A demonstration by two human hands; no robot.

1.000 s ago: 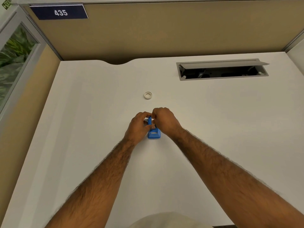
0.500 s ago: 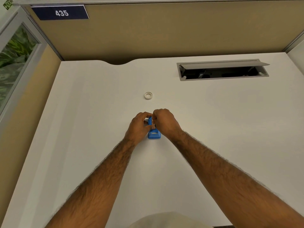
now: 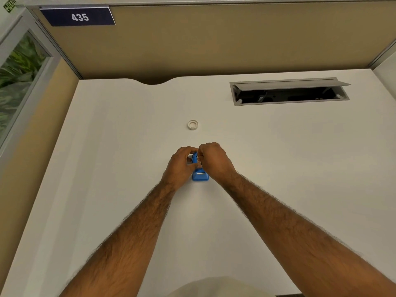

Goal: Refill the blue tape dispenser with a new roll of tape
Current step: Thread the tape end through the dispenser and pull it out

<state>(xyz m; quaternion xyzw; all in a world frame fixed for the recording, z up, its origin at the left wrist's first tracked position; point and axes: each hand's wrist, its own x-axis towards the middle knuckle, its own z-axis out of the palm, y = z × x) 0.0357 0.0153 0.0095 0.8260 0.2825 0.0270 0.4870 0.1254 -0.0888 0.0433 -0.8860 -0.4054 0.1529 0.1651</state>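
Overhead, sign (image 3: 79, 17) reading "435", hands on dispenser (image 3: 200, 175)

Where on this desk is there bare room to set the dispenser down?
Bare desk left of the left hand, and right of the right hand below the cable tray. Crowded only around the blue dispenser and white ring.

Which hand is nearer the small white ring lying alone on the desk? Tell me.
Right, by a narrow margin. The right hand sits just below the white ring, slightly to its right. The left hand sits lower and a bit left. Both close on the blue dispenser.
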